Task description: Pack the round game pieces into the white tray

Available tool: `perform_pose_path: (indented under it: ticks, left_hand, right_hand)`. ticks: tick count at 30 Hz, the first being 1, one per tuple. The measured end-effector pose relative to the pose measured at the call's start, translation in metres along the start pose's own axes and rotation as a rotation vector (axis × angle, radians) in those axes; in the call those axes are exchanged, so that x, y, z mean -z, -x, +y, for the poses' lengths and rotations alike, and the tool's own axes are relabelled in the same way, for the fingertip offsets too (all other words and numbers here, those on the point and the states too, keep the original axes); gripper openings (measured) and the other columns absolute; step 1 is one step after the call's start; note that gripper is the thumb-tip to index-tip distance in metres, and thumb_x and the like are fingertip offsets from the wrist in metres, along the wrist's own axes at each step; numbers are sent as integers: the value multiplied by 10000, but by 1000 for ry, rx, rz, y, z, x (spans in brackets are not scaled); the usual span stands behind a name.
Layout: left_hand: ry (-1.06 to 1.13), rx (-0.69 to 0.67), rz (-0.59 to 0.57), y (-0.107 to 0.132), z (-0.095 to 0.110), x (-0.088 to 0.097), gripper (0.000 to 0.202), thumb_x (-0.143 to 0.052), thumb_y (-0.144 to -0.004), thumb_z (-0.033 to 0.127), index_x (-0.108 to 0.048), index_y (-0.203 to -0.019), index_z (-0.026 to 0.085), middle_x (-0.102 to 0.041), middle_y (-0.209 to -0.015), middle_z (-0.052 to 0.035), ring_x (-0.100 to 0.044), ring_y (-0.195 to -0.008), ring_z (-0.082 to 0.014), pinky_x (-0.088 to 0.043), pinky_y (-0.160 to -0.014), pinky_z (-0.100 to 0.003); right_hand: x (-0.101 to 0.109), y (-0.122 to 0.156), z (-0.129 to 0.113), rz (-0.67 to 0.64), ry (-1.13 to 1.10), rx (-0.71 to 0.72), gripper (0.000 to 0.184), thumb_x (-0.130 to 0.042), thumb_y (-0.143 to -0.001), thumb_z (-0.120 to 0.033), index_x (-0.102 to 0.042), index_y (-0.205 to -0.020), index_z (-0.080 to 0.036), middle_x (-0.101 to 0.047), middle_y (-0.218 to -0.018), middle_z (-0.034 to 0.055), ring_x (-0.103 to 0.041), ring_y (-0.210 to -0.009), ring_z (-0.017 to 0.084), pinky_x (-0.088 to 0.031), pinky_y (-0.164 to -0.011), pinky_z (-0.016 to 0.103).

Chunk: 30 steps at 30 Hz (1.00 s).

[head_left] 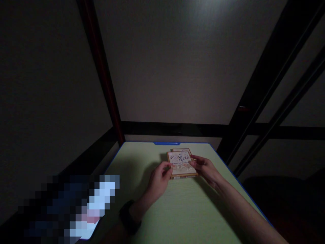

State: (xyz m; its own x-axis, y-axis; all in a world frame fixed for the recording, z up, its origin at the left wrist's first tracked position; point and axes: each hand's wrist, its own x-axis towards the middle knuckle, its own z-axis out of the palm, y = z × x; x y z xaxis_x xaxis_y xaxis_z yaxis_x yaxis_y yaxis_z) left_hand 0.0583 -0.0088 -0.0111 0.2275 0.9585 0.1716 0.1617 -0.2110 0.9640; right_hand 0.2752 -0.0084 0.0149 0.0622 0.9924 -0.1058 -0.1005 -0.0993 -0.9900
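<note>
Left grip (159, 179) is clenched on the near-left edge of the orange-edged box (180, 163), thumb & fingertips pinching it at the side. Right grip (204, 168) is clenched on the box's right edge, fingers curled round the rim, thumb near the printed face. So both grips hold the same box, one per side, w/ bare forearms running back toward the lower frame edge. Box is at the far-centre of the counter (177, 210), face up: pale cover w/ dark brush-style lettering & a small pic strip below, text too small to read. Its near edge shows some thickness. Can't tell whether the box is lifted a bit or resting flat on the surface. Behind its far edge a second orange-edged piece (180, 149) peeks out, mostly covered by the box; touching it or just under it, can't tell which. Dark wristband (129, 217) on the left wrist. Counter is pale green w/ a thin blue rim, & a blue tab (167, 143) sits mid-way along the far rim, just beyond the second piece. Past the counter: a dark upright frame bar (101, 74) on the left, dark diagonal bars on the right, a horizontal bar along the back, & a plain wall (177, 67) behind. Light is dim throughout, brightest on the counter top round the box.
</note>
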Motion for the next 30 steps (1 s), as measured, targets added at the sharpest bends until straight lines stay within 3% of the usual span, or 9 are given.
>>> perform_pose_path:
  ticks: [4, 7, 12, 16, 19, 23, 30]
  left_hand:
    - [-82, 4, 89, -59, 4, -21, 149, -515, -876, 110, -616, -975, 156, -729, -1036, -90, -695, -922, -176, -561, -792, -280]
    - [-257, 7, 67, -76, 0, -28, 192, -517, -880, 92, -656, -996, 156, -742, -1048, -86, -697, -936, -185, -549, -841, -310]
    - [-512, 9, 68, -69, -6, -25, 270, -538, -901, 167, -688, -1125, 189, -737, -1129, -75, -685, -1019, -218, -519, -930, -351]
    - [-465, 12, 49, -64, -14, -27, 340, -448, -945, 200, -668, -1203, 193, -731, -1158, -73, -688, -1023, -205, -536, -894, -311]
    - [-459, -6, 11, -57, -23, -28, 377, -416, -930, 165, -661, -1211, 218, -741, -1136, -48, -700, -988, -196, -543, -874, -296]
    - [-487, 15, 64, -40, -33, -20, 408, -399, -924, 165, -635, -1253, 213, -750, -1107, -57, -703, -981, -205, -544, -890, -312]
    - [-342, 26, 77, -27, -30, -5, 412, -365, -914, 164, -669, -1190, 197, -760, -1061, -40, -698, -973, -187, -546, -912, -312]
  right_hand:
    - [13, -40, -12, 97, 42, 1, 382, -806, -701, -270, -726, -1038, -109, -778, -917, 122, -737, -783, 237, -616, -738, 333]
    - [22, -57, -13, 148, 248, 26, 299, -766, -743, -310, -761, -953, -97, -780, -881, 123, -734, -802, 255, -596, -729, 321]
    - [38, -66, 0, 195, 711, 123, 330, -631, -841, -393, -792, -944, -123, -786, -875, 103, -727, -877, 288, -539, -753, 316]
    - [39, -69, 13, 184, 757, 187, 403, -541, -888, -414, -783, -1020, -120, -780, -950, 120, -726, -904, 306, -529, -768, 340]
    - [29, -65, 21, 199, 815, 192, 407, -527, -893, -416, -786, -1027, -133, -776, -953, 133, -727, -905, 321, -529, -765, 356]
    - [12, -53, 27, 201, 842, 190, 417, -507, -904, -429, -781, -1060, -155, -770, -983, 134, -725, -936, 323, -530, -765, 353]
    - [-2, -41, 31, 138, 751, 193, 477, -499, -895, -495, -782, -1056, -146, -771, -991, 110, -726, -934, 320, -544, -772, 342]
